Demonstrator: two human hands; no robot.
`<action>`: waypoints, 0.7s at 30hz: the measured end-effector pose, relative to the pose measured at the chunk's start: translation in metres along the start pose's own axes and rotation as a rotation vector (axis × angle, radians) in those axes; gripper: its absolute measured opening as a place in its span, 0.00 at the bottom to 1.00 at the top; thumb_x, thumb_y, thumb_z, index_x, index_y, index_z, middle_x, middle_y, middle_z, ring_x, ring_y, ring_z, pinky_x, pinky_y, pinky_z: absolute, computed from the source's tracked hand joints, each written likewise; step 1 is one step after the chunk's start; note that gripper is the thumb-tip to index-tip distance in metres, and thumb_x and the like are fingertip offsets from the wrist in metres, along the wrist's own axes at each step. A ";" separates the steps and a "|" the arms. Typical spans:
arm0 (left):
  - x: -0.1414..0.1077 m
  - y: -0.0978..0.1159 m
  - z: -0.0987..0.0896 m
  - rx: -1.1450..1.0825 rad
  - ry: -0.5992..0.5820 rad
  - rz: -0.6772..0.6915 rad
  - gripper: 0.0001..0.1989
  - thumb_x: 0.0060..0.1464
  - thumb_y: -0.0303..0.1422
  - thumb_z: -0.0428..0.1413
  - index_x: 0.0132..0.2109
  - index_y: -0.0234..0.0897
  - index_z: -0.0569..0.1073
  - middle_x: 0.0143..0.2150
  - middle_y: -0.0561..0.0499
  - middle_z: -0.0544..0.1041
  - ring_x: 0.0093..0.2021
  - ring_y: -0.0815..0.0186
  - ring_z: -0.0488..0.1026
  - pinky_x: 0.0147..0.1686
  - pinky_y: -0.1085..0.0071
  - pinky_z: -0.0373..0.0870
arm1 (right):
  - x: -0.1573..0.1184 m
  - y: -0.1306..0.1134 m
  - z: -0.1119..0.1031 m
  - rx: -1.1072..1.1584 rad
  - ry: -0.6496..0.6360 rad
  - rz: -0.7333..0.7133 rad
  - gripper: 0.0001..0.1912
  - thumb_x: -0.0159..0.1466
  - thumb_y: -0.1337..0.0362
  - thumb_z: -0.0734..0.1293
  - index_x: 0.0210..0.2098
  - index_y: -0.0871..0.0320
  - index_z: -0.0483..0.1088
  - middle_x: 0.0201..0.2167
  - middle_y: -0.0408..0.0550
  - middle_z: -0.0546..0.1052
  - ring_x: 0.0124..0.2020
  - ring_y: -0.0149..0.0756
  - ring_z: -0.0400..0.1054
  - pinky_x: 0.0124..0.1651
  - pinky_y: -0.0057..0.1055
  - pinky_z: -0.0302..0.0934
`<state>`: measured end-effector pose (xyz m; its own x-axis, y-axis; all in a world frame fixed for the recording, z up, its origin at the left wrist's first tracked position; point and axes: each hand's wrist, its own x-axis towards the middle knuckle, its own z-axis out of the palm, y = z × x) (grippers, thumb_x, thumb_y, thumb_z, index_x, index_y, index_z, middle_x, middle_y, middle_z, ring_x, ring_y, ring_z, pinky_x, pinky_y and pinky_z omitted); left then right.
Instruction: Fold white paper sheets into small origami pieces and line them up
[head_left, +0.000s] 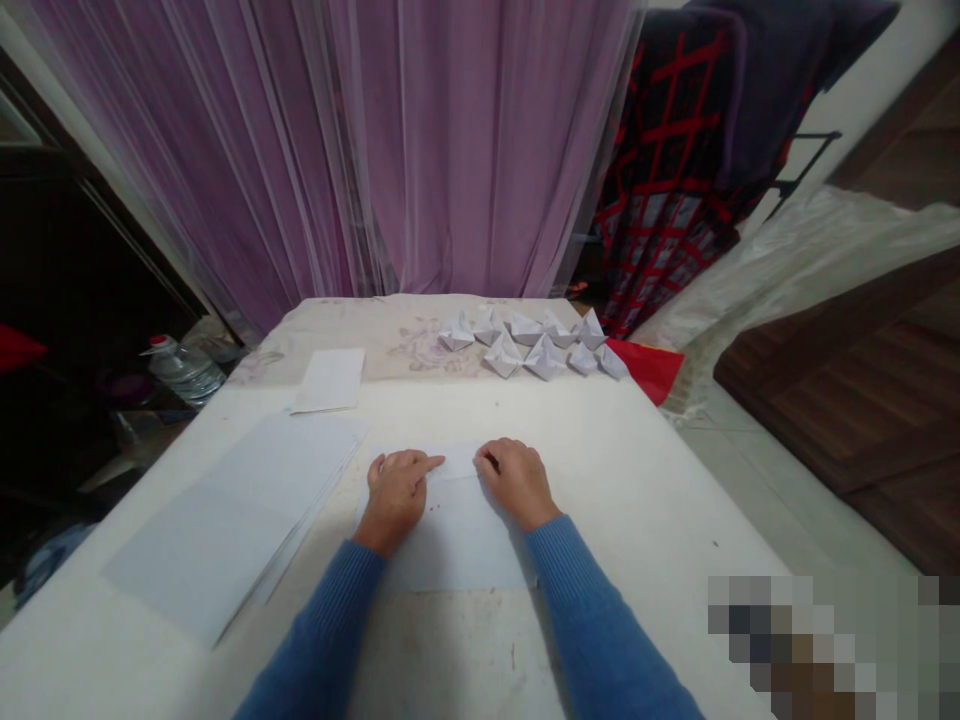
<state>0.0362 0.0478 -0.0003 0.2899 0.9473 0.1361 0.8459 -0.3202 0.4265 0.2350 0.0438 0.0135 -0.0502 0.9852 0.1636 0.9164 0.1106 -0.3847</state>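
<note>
Both my hands rest on a white paper sheet (457, 540) lying on the white table (637, 480), which looks folded along its far part. My left hand (397, 495) presses on it with the index finger stretched to the right. My right hand (517, 482) has curled fingers at the sheet's far edge. Blue sleeves cover both forearms. To the left lies a stack of white paper sheets (232, 520), and a smaller sheet (330, 380) sits beyond it.
Several folded white paper boats (525, 345) stand in two rows at the far edge, on a floral cloth (420, 340). Red paper (649, 368) sticks out behind them. A plastic water bottle (184, 370) stands below the left table edge. A purple curtain (330, 150) hangs behind.
</note>
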 end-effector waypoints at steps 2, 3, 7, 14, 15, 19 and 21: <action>-0.002 0.001 0.000 0.036 0.006 0.033 0.24 0.53 0.23 0.45 0.50 0.50 0.76 0.46 0.51 0.76 0.49 0.60 0.69 0.59 0.47 0.49 | -0.001 -0.003 0.002 0.014 0.055 -0.063 0.07 0.65 0.64 0.64 0.35 0.53 0.76 0.37 0.46 0.78 0.42 0.37 0.66 0.43 0.32 0.52; -0.004 0.002 0.000 0.054 0.015 0.048 0.24 0.53 0.23 0.46 0.50 0.50 0.76 0.46 0.50 0.76 0.49 0.59 0.69 0.59 0.46 0.48 | -0.002 -0.005 0.004 0.024 0.069 -0.111 0.07 0.65 0.64 0.64 0.36 0.53 0.76 0.39 0.46 0.77 0.44 0.37 0.65 0.45 0.33 0.52; -0.007 0.008 -0.004 0.104 0.060 0.099 0.21 0.53 0.25 0.48 0.50 0.49 0.76 0.45 0.50 0.76 0.49 0.59 0.69 0.61 0.44 0.44 | -0.005 -0.008 0.009 0.016 0.030 -0.248 0.10 0.65 0.64 0.64 0.45 0.49 0.75 0.46 0.46 0.75 0.48 0.39 0.63 0.49 0.36 0.51; -0.004 0.018 -0.004 0.196 0.050 0.101 0.20 0.57 0.31 0.49 0.55 0.49 0.72 0.44 0.48 0.75 0.48 0.56 0.68 0.60 0.44 0.46 | -0.008 -0.014 0.011 -0.093 -0.041 -0.218 0.17 0.67 0.59 0.62 0.55 0.47 0.69 0.53 0.50 0.70 0.53 0.42 0.60 0.51 0.40 0.53; -0.003 0.020 -0.004 0.215 0.046 0.099 0.20 0.57 0.31 0.49 0.56 0.48 0.72 0.44 0.47 0.74 0.48 0.56 0.68 0.59 0.44 0.47 | -0.008 -0.014 0.011 -0.094 -0.046 -0.215 0.17 0.67 0.59 0.62 0.55 0.47 0.69 0.54 0.50 0.70 0.53 0.42 0.60 0.52 0.40 0.53; -0.004 0.022 -0.004 0.258 0.037 0.116 0.19 0.58 0.32 0.50 0.56 0.46 0.71 0.44 0.47 0.74 0.48 0.56 0.68 0.60 0.45 0.47 | -0.006 -0.007 0.005 -0.058 -0.079 -0.231 0.14 0.67 0.61 0.62 0.50 0.47 0.74 0.54 0.48 0.72 0.54 0.40 0.61 0.54 0.38 0.54; -0.006 0.021 -0.005 0.271 0.037 0.143 0.19 0.59 0.33 0.50 0.56 0.46 0.71 0.45 0.46 0.74 0.49 0.55 0.68 0.60 0.45 0.47 | -0.004 -0.001 0.000 -0.045 -0.104 -0.246 0.13 0.66 0.62 0.63 0.48 0.47 0.76 0.54 0.47 0.72 0.54 0.40 0.62 0.55 0.36 0.55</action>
<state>0.0501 0.0358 0.0123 0.4019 0.8907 0.2122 0.8880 -0.4357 0.1470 0.2348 0.0393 0.0132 -0.3119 0.9379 0.1517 0.8883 0.3445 -0.3038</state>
